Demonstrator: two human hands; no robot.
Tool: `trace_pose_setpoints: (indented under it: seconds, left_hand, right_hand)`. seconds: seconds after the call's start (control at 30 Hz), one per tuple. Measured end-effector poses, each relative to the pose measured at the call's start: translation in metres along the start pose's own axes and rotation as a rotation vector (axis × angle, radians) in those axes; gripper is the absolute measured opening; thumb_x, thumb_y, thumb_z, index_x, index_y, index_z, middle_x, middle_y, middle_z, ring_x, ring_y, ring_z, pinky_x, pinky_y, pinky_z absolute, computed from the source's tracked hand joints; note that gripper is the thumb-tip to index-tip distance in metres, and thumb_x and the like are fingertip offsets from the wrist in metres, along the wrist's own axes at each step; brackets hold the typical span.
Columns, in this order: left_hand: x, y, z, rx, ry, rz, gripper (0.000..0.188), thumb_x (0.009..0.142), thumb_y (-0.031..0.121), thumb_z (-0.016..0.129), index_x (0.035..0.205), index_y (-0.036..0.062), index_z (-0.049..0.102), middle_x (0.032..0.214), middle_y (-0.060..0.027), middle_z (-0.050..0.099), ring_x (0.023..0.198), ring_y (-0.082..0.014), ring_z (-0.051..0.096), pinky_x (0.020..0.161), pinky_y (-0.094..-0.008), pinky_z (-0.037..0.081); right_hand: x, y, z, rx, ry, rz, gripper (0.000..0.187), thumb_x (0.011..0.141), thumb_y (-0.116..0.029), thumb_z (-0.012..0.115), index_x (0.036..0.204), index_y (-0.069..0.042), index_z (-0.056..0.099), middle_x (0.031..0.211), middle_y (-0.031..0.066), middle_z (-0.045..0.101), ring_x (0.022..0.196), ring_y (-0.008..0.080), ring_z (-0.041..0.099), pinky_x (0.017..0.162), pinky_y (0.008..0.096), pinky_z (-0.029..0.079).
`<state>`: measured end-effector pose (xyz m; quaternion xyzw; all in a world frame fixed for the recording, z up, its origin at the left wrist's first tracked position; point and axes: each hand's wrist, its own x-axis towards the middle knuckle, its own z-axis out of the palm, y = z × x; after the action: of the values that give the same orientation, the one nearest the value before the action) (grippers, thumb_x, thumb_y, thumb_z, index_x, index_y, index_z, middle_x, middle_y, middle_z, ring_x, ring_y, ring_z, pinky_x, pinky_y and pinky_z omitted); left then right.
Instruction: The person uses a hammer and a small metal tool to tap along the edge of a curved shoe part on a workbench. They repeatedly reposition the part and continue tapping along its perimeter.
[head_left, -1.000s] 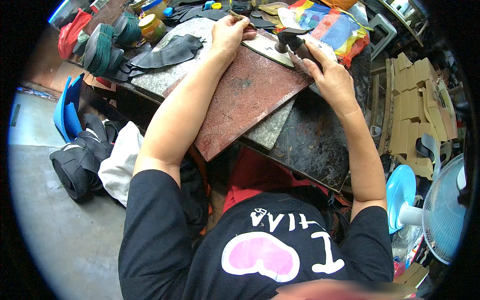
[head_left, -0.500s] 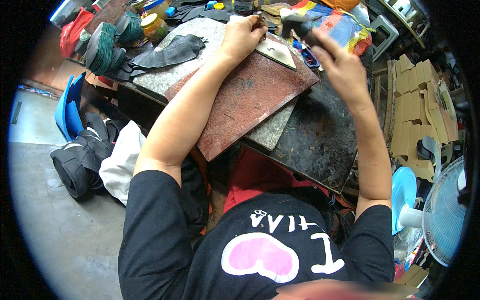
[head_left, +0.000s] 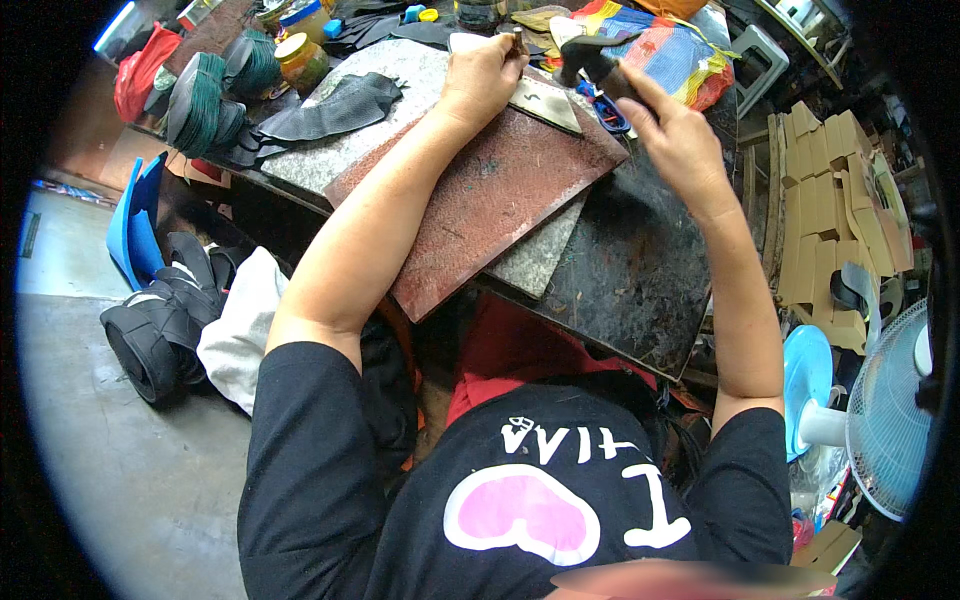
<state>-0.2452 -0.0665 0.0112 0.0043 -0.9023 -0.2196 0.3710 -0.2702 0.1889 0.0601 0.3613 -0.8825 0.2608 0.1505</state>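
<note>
My left hand (head_left: 482, 78) is closed around a short upright metal punch (head_left: 517, 40), whose top end sticks out above the fingers. Under and beside that hand lies a cream-coloured flat piece (head_left: 546, 104) with a small dark mark. It rests on a reddish-brown board (head_left: 480, 190). To the right, my right hand (head_left: 682, 140) grips the handle of a hammer (head_left: 590, 58). The dark hammer head is raised to the right of the punch, apart from it. The punch's lower end is hidden by my left hand.
A grey stone slab (head_left: 545, 250) lies under the board on the black table (head_left: 640, 270). Black cut pieces (head_left: 335, 108), green cord spools (head_left: 197, 105) and a yellow-lidded jar (head_left: 303, 62) stand left. Rightward are a colourful mesh bag (head_left: 665, 55), cardboard boxes (head_left: 840, 210) and a fan (head_left: 890, 410).
The hammer, smeared by motion before, now shows more sharply near the punch. My left hand keeps its place on the punch. The whole view has shifted slightly.
</note>
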Motion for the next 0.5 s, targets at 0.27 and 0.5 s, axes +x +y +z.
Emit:
trace_pose_setpoints:
  seconds: [0.27, 0.5]
  left_hand:
    - [0.002, -0.017, 0.001, -1.009, -0.035, -0.610, 0.019, 0.096, 0.013, 0.062, 0.106, -0.0037, 0.064, 0.094, -0.0111, 0.070, 0.077, -0.0147, 0.070, 0.072, -0.0246, 0.059]
    - [0.002, -0.011, 0.004, -0.672, -0.109, -0.468, 0.018, 0.094, 0.012, 0.065, 0.103, -0.0029, 0.067, 0.090, -0.0099, 0.071, 0.078, -0.0145, 0.070, 0.070, -0.0250, 0.058]
  right_hand:
    - [-0.015, -0.013, 0.012, -0.127, -0.117, 0.068, 0.045, 0.096, -0.048, 0.052, 0.138, -0.030, 0.052, 0.107, 0.0212, 0.069, 0.096, 0.0410, 0.067, 0.080, 0.0502, 0.054]
    - [-0.017, 0.004, 0.021, -0.123, -0.083, 0.035, 0.045, 0.096, -0.047, 0.053, 0.136, -0.026, 0.054, 0.107, 0.0198, 0.069, 0.096, 0.0407, 0.067, 0.082, 0.0490, 0.054]
